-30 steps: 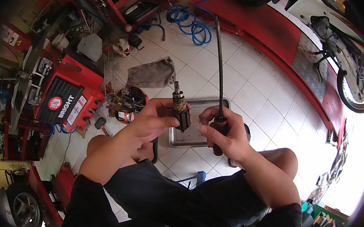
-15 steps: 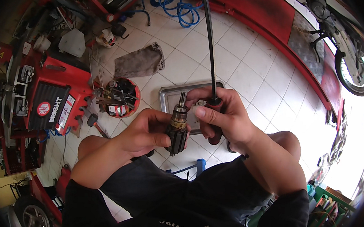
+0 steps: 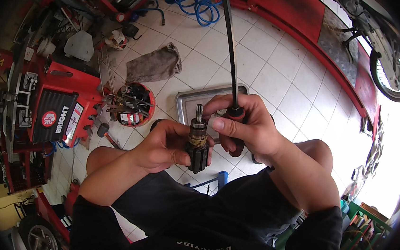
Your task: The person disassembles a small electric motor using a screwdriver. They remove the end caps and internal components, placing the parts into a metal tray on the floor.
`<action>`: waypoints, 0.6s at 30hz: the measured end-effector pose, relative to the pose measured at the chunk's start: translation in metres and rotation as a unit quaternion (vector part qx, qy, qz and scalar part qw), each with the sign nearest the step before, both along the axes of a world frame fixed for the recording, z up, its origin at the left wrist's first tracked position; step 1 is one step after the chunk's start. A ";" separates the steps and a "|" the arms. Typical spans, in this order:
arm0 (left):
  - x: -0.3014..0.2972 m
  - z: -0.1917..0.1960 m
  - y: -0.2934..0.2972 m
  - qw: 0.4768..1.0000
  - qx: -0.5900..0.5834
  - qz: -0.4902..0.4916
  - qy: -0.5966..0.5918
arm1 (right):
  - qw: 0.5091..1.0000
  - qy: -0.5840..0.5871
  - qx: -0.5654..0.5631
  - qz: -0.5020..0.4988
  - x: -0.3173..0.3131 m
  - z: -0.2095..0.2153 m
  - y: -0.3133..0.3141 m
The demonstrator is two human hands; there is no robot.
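My left hand [image 3: 162, 145] is wrapped round a small motor armature [image 3: 197, 146], held upright over my lap. It has a dark slotted core, a yellowish winding band and a splined shaft end pointing up. In my right hand [image 3: 253, 125] is a long screwdriver [image 3: 233, 51], its dark shaft rising away from me and its red and black handle in my palm. My right thumb and forefinger come together close beside the top of the armature. A small pale bit shows at those fingertips, too small to name. Below and behind both hands lies a metal tray [image 3: 181, 105].
Left of the tray stands a red tub [image 3: 150, 111] of tools, with a hammer [image 3: 106, 133] near it. A grey rag [image 3: 155, 64] and a blue hose [image 3: 191, 3] lie on the tiled floor. A red machine [image 3: 61, 84] stands left; a motorbike [image 3: 382, 50] is at far right.
The armature has shifted slightly right and down and turned a little in my left hand. My right hand keeps its grip on the screwdriver, almost unmoved.
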State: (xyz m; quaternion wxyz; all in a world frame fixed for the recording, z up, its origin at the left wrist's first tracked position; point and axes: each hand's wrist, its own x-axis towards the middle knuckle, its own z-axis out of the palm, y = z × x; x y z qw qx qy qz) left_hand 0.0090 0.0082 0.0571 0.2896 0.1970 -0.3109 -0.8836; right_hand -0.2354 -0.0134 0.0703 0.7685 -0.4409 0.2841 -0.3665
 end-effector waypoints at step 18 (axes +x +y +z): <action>-0.006 0.006 0.003 0.999 -0.004 -0.004 0.039 | 0.956 -0.236 0.168 -0.052 -0.003 -0.014 0.001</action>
